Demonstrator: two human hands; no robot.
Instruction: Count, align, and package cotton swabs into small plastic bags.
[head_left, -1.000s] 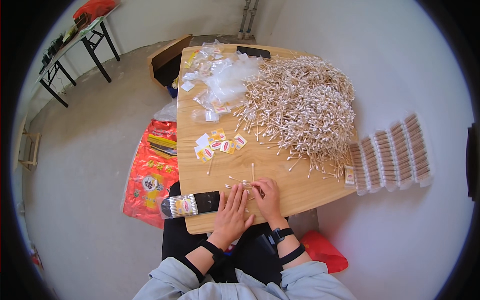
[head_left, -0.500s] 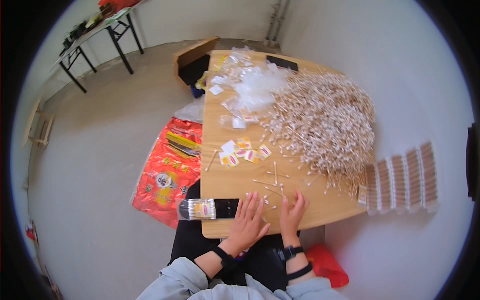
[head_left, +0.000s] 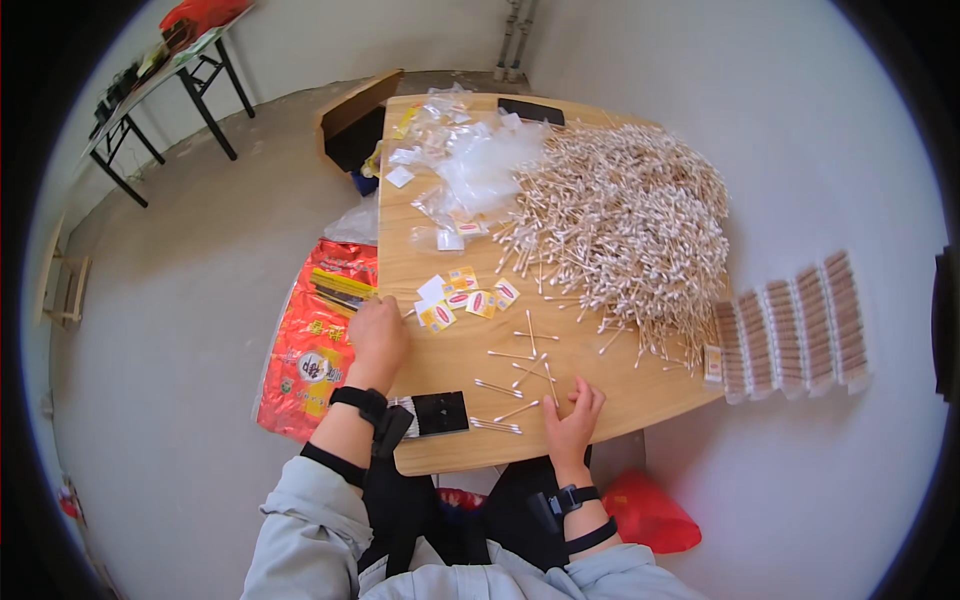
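While the left hand (head_left: 376, 338) reached w/ curled fingers over the table's (head_left: 640, 400) left edge toward the small labels (head_left: 462, 300), I couldn't tell if it gripped anything. The right hand (head_left: 573, 418) lay open, flat, fingertips pressing on loose cotton swabs (head_left: 520, 375) at the near-centre.

Risks, as I judged them: loose swabs were thin and round, so a sweep of either wrist could roll them off the near edge; the big swab pile (head_left: 625, 215) sat close to the right edge and could spill; the labels were light and could scatter.

Labels: small squares, white, yellow and red, left of centre. Clear plastic bags (head_left: 480, 165) were heaped far-left. A black flat box (head_left: 432, 413) lay at the near edge. A red-yellow printed sack (head_left: 320, 345) lay on the floor, left. Rows of packed swabs (head_left: 790, 325) hung off the right edge.
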